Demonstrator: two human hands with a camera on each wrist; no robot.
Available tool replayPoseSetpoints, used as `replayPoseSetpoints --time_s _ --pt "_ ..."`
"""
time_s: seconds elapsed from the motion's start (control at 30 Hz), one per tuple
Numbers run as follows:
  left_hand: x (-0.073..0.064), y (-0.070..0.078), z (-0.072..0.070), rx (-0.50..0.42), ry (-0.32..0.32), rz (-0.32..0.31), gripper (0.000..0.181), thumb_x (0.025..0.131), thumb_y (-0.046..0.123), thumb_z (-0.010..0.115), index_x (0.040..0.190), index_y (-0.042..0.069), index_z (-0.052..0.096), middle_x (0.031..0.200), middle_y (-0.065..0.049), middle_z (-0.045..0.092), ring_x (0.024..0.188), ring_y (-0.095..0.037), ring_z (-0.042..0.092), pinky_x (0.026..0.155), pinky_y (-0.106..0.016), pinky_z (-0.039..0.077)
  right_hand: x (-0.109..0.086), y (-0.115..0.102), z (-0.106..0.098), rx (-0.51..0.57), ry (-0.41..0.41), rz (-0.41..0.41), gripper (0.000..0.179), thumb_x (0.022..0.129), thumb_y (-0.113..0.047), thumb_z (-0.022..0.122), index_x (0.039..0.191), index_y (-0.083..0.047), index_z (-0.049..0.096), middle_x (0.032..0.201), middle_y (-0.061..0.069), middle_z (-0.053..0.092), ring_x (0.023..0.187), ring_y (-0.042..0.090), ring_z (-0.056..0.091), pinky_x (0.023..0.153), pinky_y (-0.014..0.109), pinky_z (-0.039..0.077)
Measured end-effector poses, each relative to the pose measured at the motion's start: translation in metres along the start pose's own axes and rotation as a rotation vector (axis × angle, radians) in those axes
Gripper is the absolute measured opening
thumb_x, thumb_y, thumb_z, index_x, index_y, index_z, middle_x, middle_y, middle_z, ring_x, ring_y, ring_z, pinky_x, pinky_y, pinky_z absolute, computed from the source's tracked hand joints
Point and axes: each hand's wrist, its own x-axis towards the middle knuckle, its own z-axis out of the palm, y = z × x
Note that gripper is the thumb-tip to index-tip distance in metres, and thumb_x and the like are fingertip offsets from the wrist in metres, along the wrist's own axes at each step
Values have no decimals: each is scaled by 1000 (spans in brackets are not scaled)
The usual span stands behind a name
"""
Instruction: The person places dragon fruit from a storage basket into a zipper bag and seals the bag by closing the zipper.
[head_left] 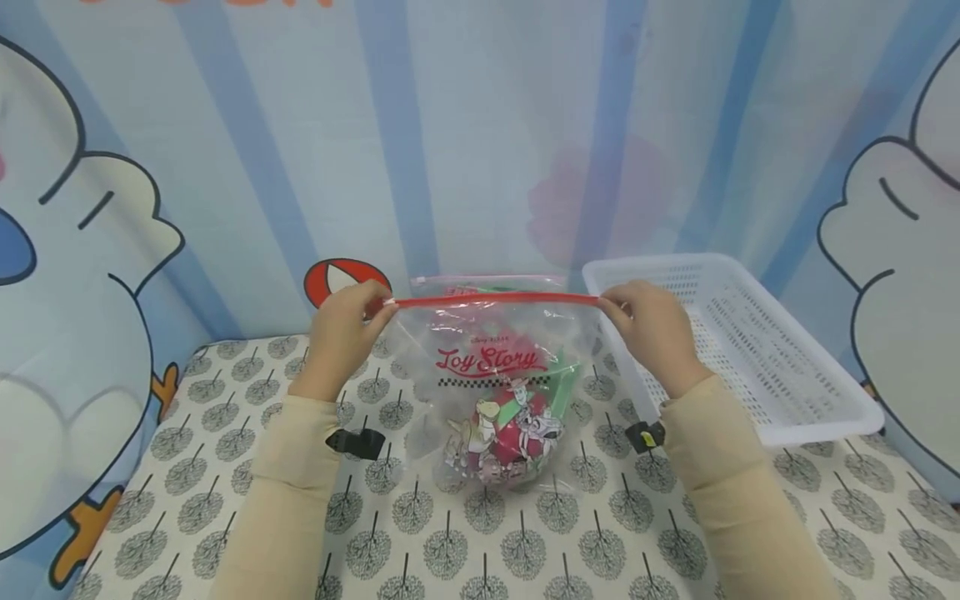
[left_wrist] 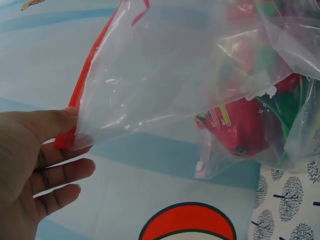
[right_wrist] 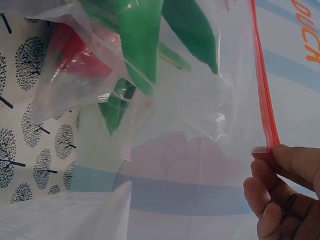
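Note:
A clear zip bag (head_left: 420,358) printed "Toy Story" with cartoon figures hangs upright over the table, its red zip strip (head_left: 495,297) stretched level across the top. My left hand (head_left: 341,337) pinches the strip's left end between thumb and index finger, by a small white slider; the other fingers stand loosely bent in the left wrist view. At the right end, my right hand (head_left: 660,337) pinches the strip the same way. Long green leaf-shaped pieces (right_wrist: 140,45) show inside. Behind it stands another clear bag (left_wrist: 215,160) with a pink top, holding something red and green.
A white perforated plastic basket (head_left: 817,437) stands on the table to the right, close to my right hand. The tablecloth (head_left: 412,508) has a tree print. A blue-striped curtain (head_left: 480,150) with cartoon ducks hangs behind the table.

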Motion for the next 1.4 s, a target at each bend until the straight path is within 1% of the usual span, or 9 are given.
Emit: replayPoseSetpoints --time_s 0.13,0.27,0.47,0.63,0.87,0.97,1.1,1.27,1.4 --pt "5 -2 5 -12 -24 -19 21 93 22 64 106 5 65 99 -14 71 88 -29 66 79 -44 53 6 2 5 -6 -40 32 26 97 -21 57 107 -1 69 108 22 69 91 36 65 81 50 52" --pt "11 -6 10 -26 -38 -39 22 94 23 63 107 6 65 100 -14 70 90 -30 65 79 -45 53 11 4 9 12 -108 41 29 99 -22 53 111 0 67 109 22 68 92 36 65 82 50 52" --pt "16 -15 18 -96 -61 -118 23 95 24 61 109 6 64 101 -15 69 93 -30 64 83 -46 50 14 5 14 15 -244 43 41 102 -27 46 126 4 57 111 25 66 96 37 65 84 50 53" --pt "15 -16 23 -141 -84 -168 23 96 25 60 110 7 63 101 -14 69 94 -30 64 83 -46 51 13 8 17 19 -279 43 44 102 -26 46 130 6 52 114 26 65 98 37 64 85 50 53" --pt "15 -9 23 -179 -55 -148 24 95 24 61 113 9 63 96 -13 67 89 -28 62 79 -43 50 11 9 16 -6 -293 64 46 102 -30 45 131 5 52 118 27 63 102 39 64 87 51 52" --pt "17 -5 23 -188 -44 -128 25 94 23 62 115 9 63 95 -14 68 89 -29 64 78 -43 51 11 10 16 -27 -307 81 49 102 -31 46 133 7 50 118 27 63 102 39 64 89 51 51" --pt "20 -2 24 -194 -48 -123 27 94 22 63 117 9 63 92 -14 68 89 -29 63 77 -43 51 11 10 15 -47 -316 90 53 101 -32 47 133 10 48 117 28 63 101 40 64 89 51 51" --pt "20 2 25 -197 -60 -127 27 95 21 61 120 10 61 88 -13 66 84 -26 60 69 -36 47 11 10 16 -49 -318 91 53 101 -32 47 134 10 47 117 28 63 101 40 64 89 51 51" --pt "20 4 24 -211 -53 -114 29 95 21 61 121 10 61 86 -13 65 80 -25 60 63 -31 42 10 12 17 -28 -315 90 52 101 -31 48 134 8 48 117 28 63 101 40 64 86 51 52"
